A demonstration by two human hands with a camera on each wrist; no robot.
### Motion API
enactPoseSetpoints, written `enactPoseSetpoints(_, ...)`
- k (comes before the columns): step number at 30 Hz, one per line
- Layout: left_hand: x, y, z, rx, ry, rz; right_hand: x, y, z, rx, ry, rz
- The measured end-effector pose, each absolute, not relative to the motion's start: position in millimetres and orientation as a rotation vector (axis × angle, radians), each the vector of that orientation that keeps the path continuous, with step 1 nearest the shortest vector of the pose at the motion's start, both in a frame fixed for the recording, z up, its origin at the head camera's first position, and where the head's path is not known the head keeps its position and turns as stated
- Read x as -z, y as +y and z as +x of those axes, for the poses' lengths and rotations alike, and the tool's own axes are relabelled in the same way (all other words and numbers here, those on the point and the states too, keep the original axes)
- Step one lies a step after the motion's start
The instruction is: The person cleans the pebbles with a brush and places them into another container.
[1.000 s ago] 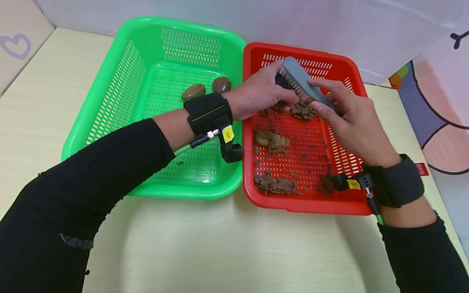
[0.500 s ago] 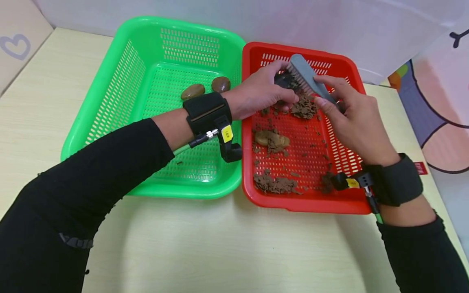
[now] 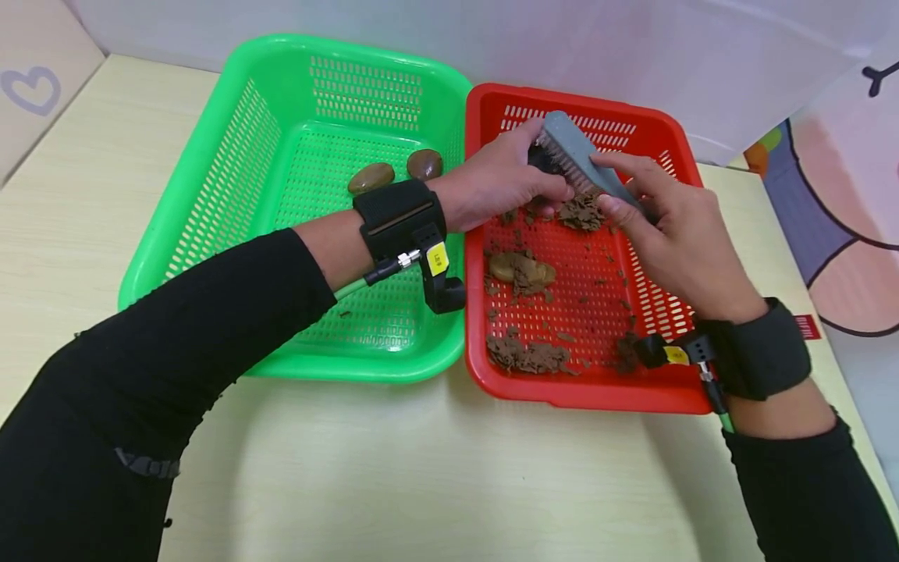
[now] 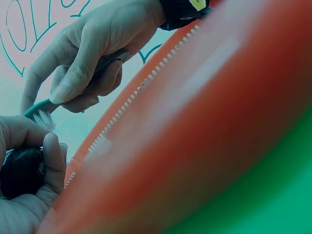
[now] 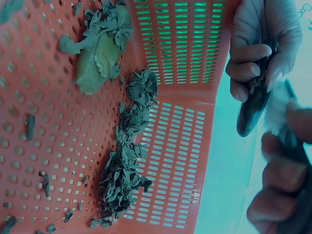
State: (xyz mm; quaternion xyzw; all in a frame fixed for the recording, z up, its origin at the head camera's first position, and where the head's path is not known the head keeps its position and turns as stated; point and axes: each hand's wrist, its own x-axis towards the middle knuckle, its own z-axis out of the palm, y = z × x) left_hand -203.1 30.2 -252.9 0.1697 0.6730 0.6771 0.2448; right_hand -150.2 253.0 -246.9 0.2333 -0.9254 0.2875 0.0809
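Observation:
Over the back of the red basket (image 3: 597, 398), my left hand (image 3: 492, 181) grips a smooth dark stone (image 5: 254, 109), its fingers and thumb curled around it. A trace of brown mud clings to the stone in the right wrist view. My right hand (image 3: 681, 234) holds a grey-blue scrubbing brush (image 3: 577, 148) by its handle, bristles facing the stone. The bristles (image 4: 44, 119) are at the stone; exact contact is hard to tell. Below, in the red basket, lies a yellowish stone (image 3: 502, 268) partly covered with mud.
Mud scraps (image 3: 527, 355) lie in the red basket's front left, with another heap (image 3: 581, 212) under the hands. The green basket (image 3: 365, 371) stands beside it on the left, holding two wet brown stones (image 3: 371, 177). A white wall (image 3: 562, 47) rises behind both.
The brush moved slightly up and right along the stone, then back down and left, with my right hand following. My left hand keeps its hold on the stone almost in place.

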Motion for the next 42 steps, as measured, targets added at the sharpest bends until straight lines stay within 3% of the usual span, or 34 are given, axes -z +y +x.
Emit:
enactPoseSetpoints(6, 251.5, 30.6, -202.6, -1.834, 1.835, 0.431, 246.3, 253.2, -150.4, -0.841, -2.810, 0.575)
enactPoseSetpoints(16, 254.0, 30.1, -201.7, -1.882, 1.815, 0.511, 247.3, 253.5, -148.4, -0.969, -2.740, 0.851)
enactPoseSetpoints(25, 251.2, 30.6, -201.8, -1.835, 1.838, 0.430, 245.9, 253.6, -150.1, -0.814, -2.801, 0.609)
enactPoseSetpoints(36, 254.2, 30.4, -201.3, -1.878, 1.817, 0.506, 247.7, 253.8, -148.8, -0.978, -2.743, 0.850)
enactPoseSetpoints(42, 251.2, 30.4, -201.5, -1.841, 1.833, 0.447, 246.9, 253.7, -149.8, -0.836, -2.776, 0.706)
